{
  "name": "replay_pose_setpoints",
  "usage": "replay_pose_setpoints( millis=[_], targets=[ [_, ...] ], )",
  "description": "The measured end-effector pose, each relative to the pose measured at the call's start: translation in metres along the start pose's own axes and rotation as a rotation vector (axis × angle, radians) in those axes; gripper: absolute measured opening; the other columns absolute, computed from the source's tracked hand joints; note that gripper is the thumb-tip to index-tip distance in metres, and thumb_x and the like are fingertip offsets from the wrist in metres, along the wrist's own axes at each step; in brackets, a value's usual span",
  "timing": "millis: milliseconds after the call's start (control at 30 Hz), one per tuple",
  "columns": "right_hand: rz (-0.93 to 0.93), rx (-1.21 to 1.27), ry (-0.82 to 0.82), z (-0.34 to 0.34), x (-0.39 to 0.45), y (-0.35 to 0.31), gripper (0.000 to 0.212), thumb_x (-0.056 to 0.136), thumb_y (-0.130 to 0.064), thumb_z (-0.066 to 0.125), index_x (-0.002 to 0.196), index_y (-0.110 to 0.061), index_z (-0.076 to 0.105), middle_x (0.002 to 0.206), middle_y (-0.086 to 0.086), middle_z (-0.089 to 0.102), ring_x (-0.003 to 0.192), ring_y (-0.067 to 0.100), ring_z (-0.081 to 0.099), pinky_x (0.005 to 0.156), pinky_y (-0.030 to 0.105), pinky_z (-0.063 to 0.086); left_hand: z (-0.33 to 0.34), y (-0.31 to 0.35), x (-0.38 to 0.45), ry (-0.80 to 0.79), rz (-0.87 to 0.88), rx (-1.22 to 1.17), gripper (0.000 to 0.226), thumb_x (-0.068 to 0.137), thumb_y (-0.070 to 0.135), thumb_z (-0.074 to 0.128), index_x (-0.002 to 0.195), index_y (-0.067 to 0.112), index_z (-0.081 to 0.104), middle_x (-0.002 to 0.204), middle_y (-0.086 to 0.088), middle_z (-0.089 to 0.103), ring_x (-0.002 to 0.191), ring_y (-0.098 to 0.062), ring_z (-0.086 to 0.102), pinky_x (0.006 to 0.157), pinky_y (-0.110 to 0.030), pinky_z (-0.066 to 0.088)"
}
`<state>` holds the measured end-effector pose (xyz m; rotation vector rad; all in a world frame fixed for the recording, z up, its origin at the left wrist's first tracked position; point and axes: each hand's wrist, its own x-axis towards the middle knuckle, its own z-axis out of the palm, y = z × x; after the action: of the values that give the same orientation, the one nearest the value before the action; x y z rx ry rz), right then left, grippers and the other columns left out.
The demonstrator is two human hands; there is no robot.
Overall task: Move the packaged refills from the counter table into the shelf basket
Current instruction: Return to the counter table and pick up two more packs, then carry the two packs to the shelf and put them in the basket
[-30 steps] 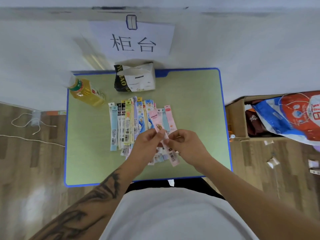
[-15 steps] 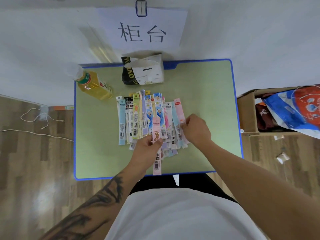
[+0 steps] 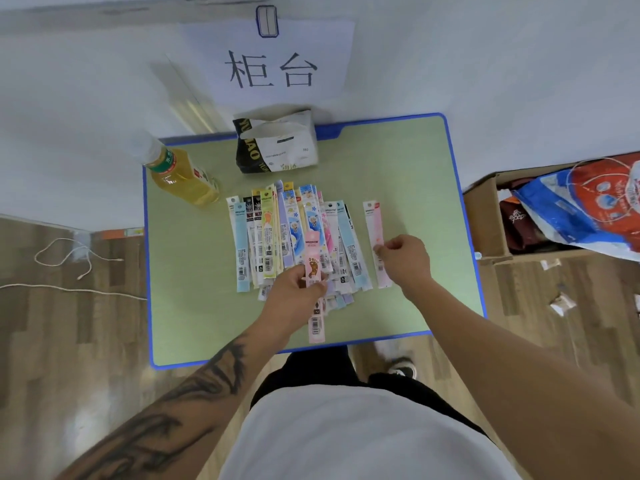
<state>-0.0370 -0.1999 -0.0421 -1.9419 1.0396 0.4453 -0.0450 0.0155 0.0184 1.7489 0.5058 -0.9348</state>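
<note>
The left hand (image 3: 294,289) pinches one pink refill pack (image 3: 313,268) over the fanned pile of refills (image 3: 294,237); the right hand (image 3: 403,256) nips another pink pack (image 3: 375,237) lying apart on the surface (image 3: 415,168). Stacking both in one grip would likely speed carrying; no basket shows.
</note>
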Motion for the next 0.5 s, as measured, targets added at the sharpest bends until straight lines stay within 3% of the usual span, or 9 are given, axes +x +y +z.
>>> replay_pose_setpoints(
  millis=[167, 333, 400, 500],
  targets=[
    [0.059, 0.434, -0.019, -0.034, -0.024, 0.019, 0.017, 0.095, -0.019, 0.073, 0.085, -0.010, 0.063, 0.080, 0.006, 0.067, 0.068, 0.017, 0.056, 0.061, 0.027, 0.042, 0.023, -0.001, -0.022, -0.003, -0.003, 0.016, 0.012, 0.100, 0.015, 0.066, 0.105, 0.025, 0.069, 0.097, 0.003, 0.070, 0.086, -0.018, 0.065, 0.083, -0.039, 0.057],
    [0.025, 0.612, -0.111, -0.089, -0.068, 0.071, 0.021, 0.092, -0.025, 0.078, 0.085, -0.015, 0.060, 0.085, 0.005, 0.072, 0.075, 0.018, 0.063, 0.063, 0.032, 0.044, 0.078, -0.003, -0.054, -0.077, 0.053, 0.117, 0.020, 0.098, 0.006, 0.063, 0.114, 0.018, 0.068, 0.095, 0.002, 0.070, 0.083, -0.015, 0.066, 0.075, -0.034, 0.056],
    [-0.013, 0.677, -0.096, -0.116, -0.093, 0.098, 0.021, 0.091, -0.023, 0.078, 0.085, -0.013, 0.061, 0.083, 0.007, 0.071, 0.074, 0.020, 0.062, 0.063, 0.033, 0.044, 0.109, 0.000, -0.073, -0.111, 0.093, 0.154, 0.021, 0.098, 0.003, 0.062, 0.111, 0.018, 0.069, 0.097, -0.002, 0.073, 0.080, -0.019, 0.070, 0.069, -0.041, 0.061],
    [-0.051, 0.812, -0.063, -0.154, -0.135, 0.146, 0.020, 0.092, -0.019, 0.077, 0.087, -0.011, 0.059, 0.083, 0.009, 0.070, 0.073, 0.021, 0.063, 0.067, 0.036, 0.045, 0.163, -0.001, -0.106, -0.166, 0.173, 0.200, 0.017, 0.097, 0.002, 0.064, 0.102, 0.016, 0.073, 0.099, -0.012, 0.077, 0.089, -0.031, 0.075, 0.082, -0.056, 0.062]
  ],
)
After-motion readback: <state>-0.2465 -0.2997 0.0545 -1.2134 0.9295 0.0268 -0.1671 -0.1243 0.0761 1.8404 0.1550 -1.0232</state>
